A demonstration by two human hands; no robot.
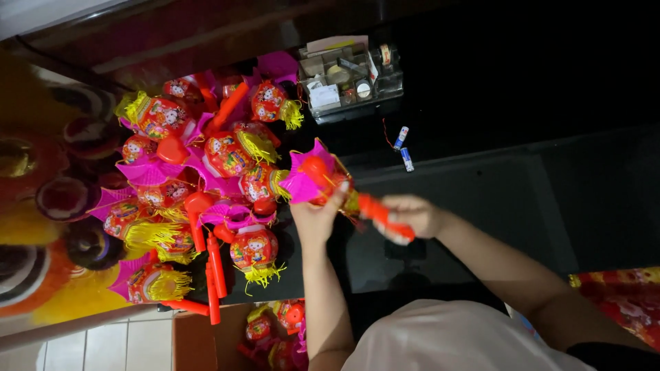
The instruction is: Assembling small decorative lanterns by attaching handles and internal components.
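We've got our left hand [317, 218] gripping the light, flimsy-looking toy lantern [313, 177] and right hand [411, 214] clenched on its stiff orange handle [385, 217].

The room is looking quite dim. The black table [481, 192] is staying very dark, and its far side is fading into black. Soft light is falling from above on the pile of toy lanterns [206, 178], so their red, pink and yellow are glowing bright. A pale shine is lying on the tabletop. The big orange shape [41, 206] at the edge is looking blurry, and the hands are looking a little soft.
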